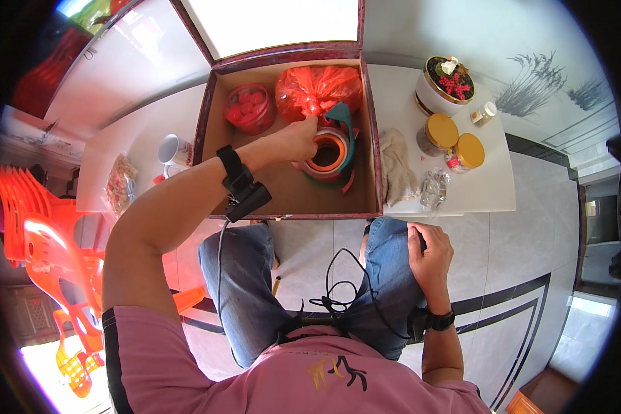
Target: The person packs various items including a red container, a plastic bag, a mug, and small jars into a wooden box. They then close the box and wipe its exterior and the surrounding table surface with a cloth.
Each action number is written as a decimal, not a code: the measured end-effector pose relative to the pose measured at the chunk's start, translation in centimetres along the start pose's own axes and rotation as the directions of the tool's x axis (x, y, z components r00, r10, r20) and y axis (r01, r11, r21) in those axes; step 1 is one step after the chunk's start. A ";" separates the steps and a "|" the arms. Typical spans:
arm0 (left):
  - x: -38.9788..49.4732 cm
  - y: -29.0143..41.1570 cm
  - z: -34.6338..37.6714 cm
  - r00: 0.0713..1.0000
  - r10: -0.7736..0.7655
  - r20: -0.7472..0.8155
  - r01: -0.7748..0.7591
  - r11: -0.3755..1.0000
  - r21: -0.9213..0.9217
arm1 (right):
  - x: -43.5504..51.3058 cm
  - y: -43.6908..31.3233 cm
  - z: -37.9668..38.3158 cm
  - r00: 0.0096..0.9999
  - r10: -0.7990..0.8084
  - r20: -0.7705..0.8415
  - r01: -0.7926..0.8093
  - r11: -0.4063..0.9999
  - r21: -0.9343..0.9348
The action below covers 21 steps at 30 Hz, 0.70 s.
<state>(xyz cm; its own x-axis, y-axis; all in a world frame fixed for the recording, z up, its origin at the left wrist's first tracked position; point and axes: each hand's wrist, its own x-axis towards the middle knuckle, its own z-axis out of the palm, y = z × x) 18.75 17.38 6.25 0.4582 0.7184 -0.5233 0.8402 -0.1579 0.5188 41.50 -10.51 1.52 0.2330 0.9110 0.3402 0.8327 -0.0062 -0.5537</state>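
Note:
My left hand (pixel 297 141) reaches into an open box (pixel 259 199) with a dark red patterned rim. Its fingers are at the left edge of some stacked tape rolls (pixel 325 164), just below the knot of a red plastic bag (pixel 318 88). Whether they grip anything is hidden. The top roll has an orange inner ring, and a teal strip (pixel 348 129) curls along the right side of the stack. Left of the bag sits a clear tub of red balls (pixel 249 108). My right hand (pixel 431 254) rests on my right knee, holding nothing.
The raised lid (pixel 284 26) stands behind the box. On the white table (pixel 476 196) are a cloth (pixel 397 168), a crumpled clear wrapper (pixel 434 189), gold-lidded jars (pixel 441 132) and a potted plant (pixel 447 85). Left are a white mug (pixel 175 150) and a bagged item (pixel 120 183).

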 end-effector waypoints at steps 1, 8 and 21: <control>0.1 -0.2 0.2 0.998 0.064 -0.022 -0.064 0.997 0.039 | 0.0 0.0 0.0 1.000 0.000 -0.001 0.000 1.000 0.001; 1.8 -1.7 1.0 0.981 0.190 -0.030 -0.176 0.947 0.268 | 0.0 -0.1 0.0 1.000 0.006 -0.002 -0.006 1.000 0.010; 1.5 -5.0 2.2 0.919 -0.093 0.384 0.352 0.633 -0.690 | 0.2 -0.3 0.0 1.000 0.003 0.003 -0.003 1.000 0.001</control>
<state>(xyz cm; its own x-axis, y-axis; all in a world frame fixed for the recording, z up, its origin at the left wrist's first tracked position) 15.86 17.81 1.36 0.4545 0.4145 -0.7884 0.4927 0.6205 0.6102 41.26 -10.34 1.75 0.2341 0.9121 0.3366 0.8316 -0.0084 -0.5553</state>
